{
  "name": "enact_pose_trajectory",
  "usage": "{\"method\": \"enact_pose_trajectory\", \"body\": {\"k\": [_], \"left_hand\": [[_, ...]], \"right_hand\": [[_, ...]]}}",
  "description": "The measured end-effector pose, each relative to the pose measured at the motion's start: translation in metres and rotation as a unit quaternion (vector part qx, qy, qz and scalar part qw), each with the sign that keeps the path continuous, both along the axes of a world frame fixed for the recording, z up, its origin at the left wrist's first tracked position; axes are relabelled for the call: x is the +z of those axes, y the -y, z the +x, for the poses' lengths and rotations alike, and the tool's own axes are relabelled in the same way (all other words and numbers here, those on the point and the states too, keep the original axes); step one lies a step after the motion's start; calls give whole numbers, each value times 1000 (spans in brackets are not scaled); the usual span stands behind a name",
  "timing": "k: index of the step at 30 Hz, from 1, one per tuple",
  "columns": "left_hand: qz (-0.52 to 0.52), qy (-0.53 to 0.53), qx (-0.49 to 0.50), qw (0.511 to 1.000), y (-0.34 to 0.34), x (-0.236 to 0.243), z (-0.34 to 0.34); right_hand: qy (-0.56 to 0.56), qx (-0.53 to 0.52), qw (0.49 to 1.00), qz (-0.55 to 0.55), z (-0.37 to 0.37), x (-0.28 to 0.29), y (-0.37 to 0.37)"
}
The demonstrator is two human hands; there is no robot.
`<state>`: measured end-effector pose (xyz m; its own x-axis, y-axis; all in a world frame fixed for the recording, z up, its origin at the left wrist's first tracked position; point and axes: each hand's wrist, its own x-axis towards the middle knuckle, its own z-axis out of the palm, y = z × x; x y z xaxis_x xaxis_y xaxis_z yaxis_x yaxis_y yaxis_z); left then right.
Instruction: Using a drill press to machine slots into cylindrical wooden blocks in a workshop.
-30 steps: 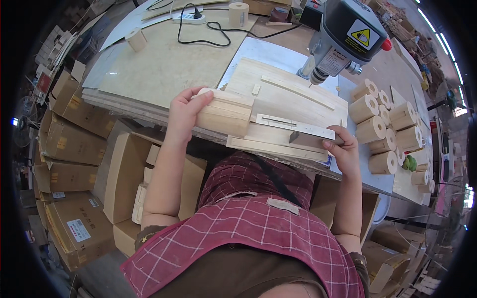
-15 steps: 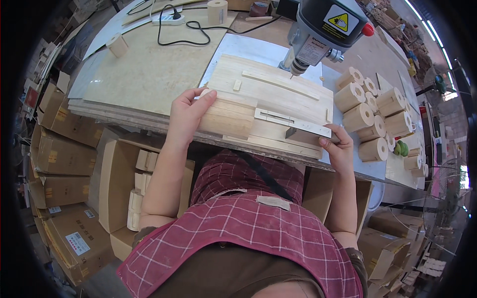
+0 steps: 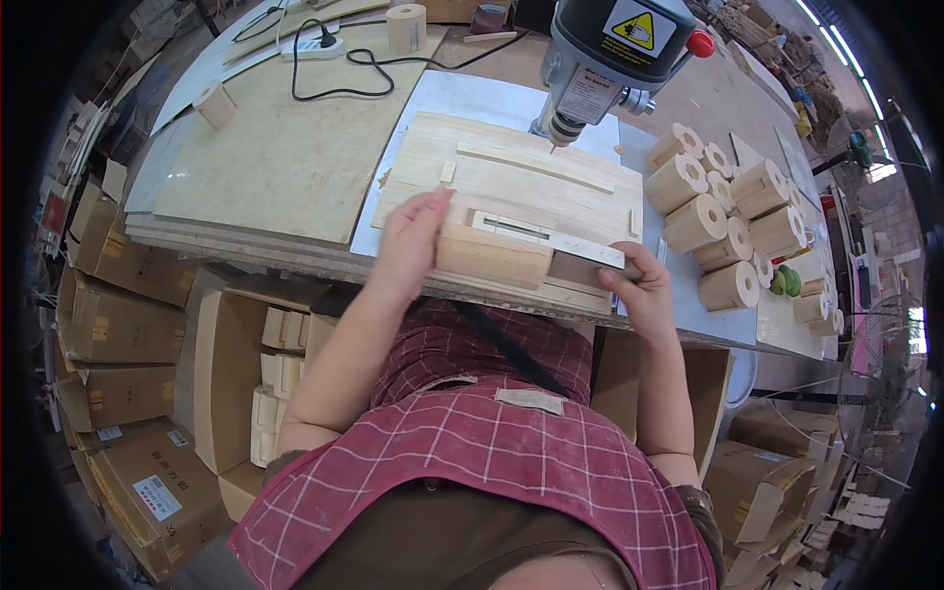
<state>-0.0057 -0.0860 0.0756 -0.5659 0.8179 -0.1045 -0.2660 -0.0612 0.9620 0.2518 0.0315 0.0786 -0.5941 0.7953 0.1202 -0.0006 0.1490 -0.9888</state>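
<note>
A pale, rounded wooden block [image 3: 492, 258] lies along the near edge of a wooden board [image 3: 531, 165]. Against its left end my left hand [image 3: 408, 244] is closed, fingers together and thumb side up. Over the block sits a flat slotted angle strip [image 3: 580, 246], pale on top with a dark side face. Its right end is pinched between the thumb and fingers of my right hand [image 3: 644, 290]. Thin wooden strips [image 3: 536, 169] are fixed on the board. Beyond the board's far edge, the drill press [image 3: 590, 84] holds a thin bit pointing down.
Several wooden cylinders with end holes [image 3: 696, 221] are grouped at the right. A black cable [image 3: 339, 93] runs to a white power strip [image 3: 313, 47] at the back left. Cardboard boxes [image 3: 133, 315] are stacked at left; an open box of wooden pieces [image 3: 231, 364] stands below the table.
The block has slid right, farther under the slotted strip. My left hand has moved from its top to its left end. The whole scene has shifted slightly left in view.
</note>
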Motion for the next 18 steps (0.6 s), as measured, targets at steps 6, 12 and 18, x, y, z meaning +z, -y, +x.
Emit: {"method": "enact_pose_trajectory", "body": {"k": [6,12,18], "left_hand": [[31,-33,1,999,-23,-13,13],[33,-68,-15,997,-48,-16,18],[45,-141,-105,983,-91,-52,18]], "right_hand": [[0,-22,1000,16,-7,-16,-4],[-4,-40,999,13,-2,-30,-24],[24,-92,991,96,0,-44,-64]]}}
